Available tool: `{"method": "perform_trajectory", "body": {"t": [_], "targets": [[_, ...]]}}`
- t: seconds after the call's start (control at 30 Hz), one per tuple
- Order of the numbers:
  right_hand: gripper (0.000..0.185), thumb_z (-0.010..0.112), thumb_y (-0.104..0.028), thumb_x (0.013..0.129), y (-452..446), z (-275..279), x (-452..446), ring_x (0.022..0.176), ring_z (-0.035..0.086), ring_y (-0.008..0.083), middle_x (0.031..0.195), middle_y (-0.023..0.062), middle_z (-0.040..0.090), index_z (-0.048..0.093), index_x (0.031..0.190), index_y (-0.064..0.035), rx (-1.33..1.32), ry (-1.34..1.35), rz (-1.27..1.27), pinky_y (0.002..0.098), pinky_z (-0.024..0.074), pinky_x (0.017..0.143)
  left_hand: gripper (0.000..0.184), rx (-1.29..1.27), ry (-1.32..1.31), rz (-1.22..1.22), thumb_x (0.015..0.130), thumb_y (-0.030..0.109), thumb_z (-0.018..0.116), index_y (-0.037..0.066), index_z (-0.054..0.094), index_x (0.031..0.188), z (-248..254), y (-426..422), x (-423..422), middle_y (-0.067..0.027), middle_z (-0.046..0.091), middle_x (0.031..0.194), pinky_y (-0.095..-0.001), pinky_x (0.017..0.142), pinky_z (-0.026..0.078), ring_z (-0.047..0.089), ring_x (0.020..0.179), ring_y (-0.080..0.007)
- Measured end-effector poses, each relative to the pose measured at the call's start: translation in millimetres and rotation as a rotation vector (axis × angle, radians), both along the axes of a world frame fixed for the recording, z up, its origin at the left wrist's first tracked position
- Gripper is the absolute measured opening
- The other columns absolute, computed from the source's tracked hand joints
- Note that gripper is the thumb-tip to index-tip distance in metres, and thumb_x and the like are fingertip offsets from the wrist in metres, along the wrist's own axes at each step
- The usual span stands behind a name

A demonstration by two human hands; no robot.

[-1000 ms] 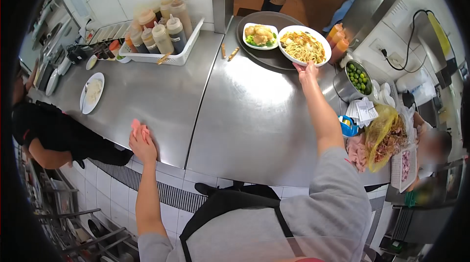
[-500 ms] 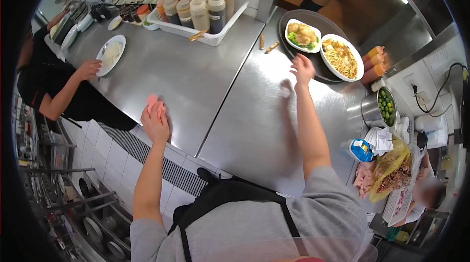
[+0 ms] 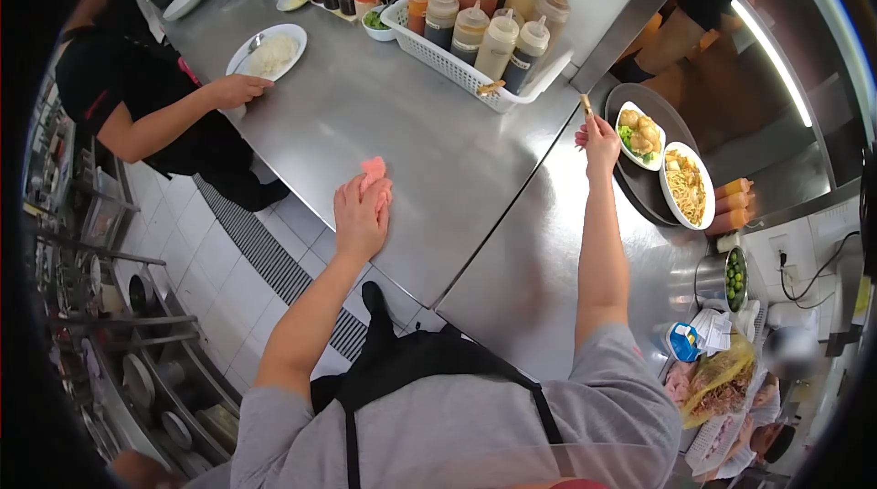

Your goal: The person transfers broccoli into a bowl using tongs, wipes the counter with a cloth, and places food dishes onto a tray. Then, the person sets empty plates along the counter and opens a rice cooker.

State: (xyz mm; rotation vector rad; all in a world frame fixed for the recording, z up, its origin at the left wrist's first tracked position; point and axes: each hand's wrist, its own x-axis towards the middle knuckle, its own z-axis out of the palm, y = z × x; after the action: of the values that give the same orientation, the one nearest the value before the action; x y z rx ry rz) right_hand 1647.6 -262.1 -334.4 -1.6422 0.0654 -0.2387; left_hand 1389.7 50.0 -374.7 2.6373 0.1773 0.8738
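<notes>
My left hand (image 3: 362, 219) is closed over a crumpled pink cloth (image 3: 374, 169), pressed to the steel counter near its front edge. Pinched upright in the fingers of my right hand (image 3: 599, 143) is a small wooden clothespin (image 3: 586, 104); whether a second one is under the fingers I cannot tell. Just right of that hand lies a round dark tray (image 3: 642, 189). On it sit a white dish of round pale pieces with greens (image 3: 641, 135) and a white oval dish of noodles (image 3: 687, 186).
A white basket of sauce bottles (image 3: 429, 52) stands at the back, a clothespin (image 3: 491, 88) on its rim. At left, a co-worker's hand (image 3: 239, 91) touches a plate of rice (image 3: 274, 55). Orange bottles (image 3: 734, 203) and a pot of green limes (image 3: 734, 279) stand right.
My right hand has reached the two clothespins' spot by the tray and now holds one up. My left hand still grips the cloth. The view has turned and shifted left.
</notes>
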Motion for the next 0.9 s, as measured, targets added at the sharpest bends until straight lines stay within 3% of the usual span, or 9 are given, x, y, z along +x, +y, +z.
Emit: {"method": "perform_trajectory", "body": {"t": [0.1,0.17,0.27,0.37,0.53,0.57,0.7,0.8,0.9], "targets": [[0.025,0.050,-0.009,0.083,42.1,46.1,-19.1,0.061,0.055,0.0127,0.077,0.0086,0.056,0.055,0.107,-0.0003,-0.440,-0.297,0.137,0.0240,0.0459,0.057,0.024,-0.026,-0.039,-0.060,0.075,0.013,0.056,0.011,0.056,0.099,-2.8,6.7,2.7,-0.0136,0.043,0.106,-0.0415,0.082,0.035,0.041,0.094,-0.0322],[0.027,0.052,-0.006,0.079,89.9,75.4,-37.9,0.065,0.056,0.0260,0.080,0.0146,0.054,0.055,0.105,-0.0007,-0.758,-0.573,0.211,0.0315,0.0463,0.061,0.024,-0.032,-0.038,-0.192,0.075,0.013,0.056,0.011,0.056,0.099,-1.5,15.4,8.5,-0.0133,0.043,0.106,-0.0424,0.082,0.035,0.041,0.094,-0.0321],[0.022,0.054,-0.006,0.075,145.5,87.4,-47.9,0.072,0.057,0.0311,0.081,0.0163,0.055,0.057,0.097,-0.0002,-0.784,-0.485,0.309,0.0362,0.0461,0.065,0.025,-0.061,0.001,-0.398,0.074,0.014,0.057,0.012,0.056,0.099,1.6,24.6,16.3,-0.0130,0.042,0.107,-0.0441,0.082,0.034,0.041,0.094,-0.0321],[0.014,0.052,-0.012,0.075,177.2,92.7,-49.8,0.074,0.059,0.0305,0.078,0.0163,0.057,0.056,0.073,0.0006,-1.305,-0.454,0.341,0.0359,0.0480,0.068,0.028,-0.074,-0.019,-0.498,0.073,0.011,0.057,0.012,0.056,0.100,-0.2,32.8,32.9,-0.0127,0.043,0.107,-0.0428,0.082,0.035,0.041,0.096,-0.0322],[0.018,0.049,-0.017,0.077,209.0,57.9,-36.5,0.075,0.058,0.0316,0.077,0.0149,0.058,0.057,0.074,-0.0016,-1.647,-0.494,0.277,0.0364,0.0477,0.068,0.028,-0.121,-0.021,-0.573,0.073,0.010,0.056,0.012,0.055,0.101,-3.6,35.3,59.5,-0.0121,0.043,0.107,-0.0432,0.086,0.033,0.041,0.097,-0.0314],[0.018,0.049,-0.017,0.077,197.1,63.6,-39.5,0.075,0.058,0.0316,0.077,0.0149,0.058,0.057,0.074,-0.0016,-1.660,-0.461,0.244,0.0364,0.0477,0.068,0.028,-0.125,-0.023,-0.616,0.073,0.010,0.056,0.012,0.055,0.101,-4.3,33.4,62.8,-0.0121,0.043,0.107,-0.0432,0.086,0.033,0.041,0.097,-0.0314],[0.018,0.053,-0.020,0.075,126.2,80.1,-28.3,0.073,0.059,0.0303,0.078,0.0149,0.061,0.062,0.084,-0.0061,-0.766,-0.369,-0.272,0.0394,0.0461,0.066,0.030,-0.091,-0.025,-0.601,0.072,0.011,0.057,0.011,0.054,0.102,-3.3,36.2,67.6,-0.0124,0.043,0.107,-0.0438,0.087,0.032,0.041,0.099,-0.0315],[0.032,0.055,-0.033,0.077,25.7,18.6,2.2,0.074,0.060,0.0328,0.074,0.0192,0.061,0.063,0.085,-0.0032,-0.965,-0.073,-0.552,0.0390,0.0463,0.069,0.030,-0.075,-0.021,-0.573,0.072,0.011,0.058,0.011,0.055,0.101,0.6,33.7,68.1,-0.0124,0.042,0.107,-0.0433,0.085,0.033,0.041,0.098,-0.0312],[0.039,0.056,-0.035,0.076,11.9,-17.2,4.5,0.083,0.057,0.0375,0.090,0.0238,0.057,0.060,0.089,0.0011,-1.116,0.319,-0.509,0.0416,0.0458,0.073,0.030,-0.054,-0.008,-0.547,0.070,0.011,0.059,0.012,0.055,0.100,0.1,33.3,69.0,-0.0121,0.042,0.108,-0.0430,0.084,0.034,0.040,0.097,-0.0311]]}}
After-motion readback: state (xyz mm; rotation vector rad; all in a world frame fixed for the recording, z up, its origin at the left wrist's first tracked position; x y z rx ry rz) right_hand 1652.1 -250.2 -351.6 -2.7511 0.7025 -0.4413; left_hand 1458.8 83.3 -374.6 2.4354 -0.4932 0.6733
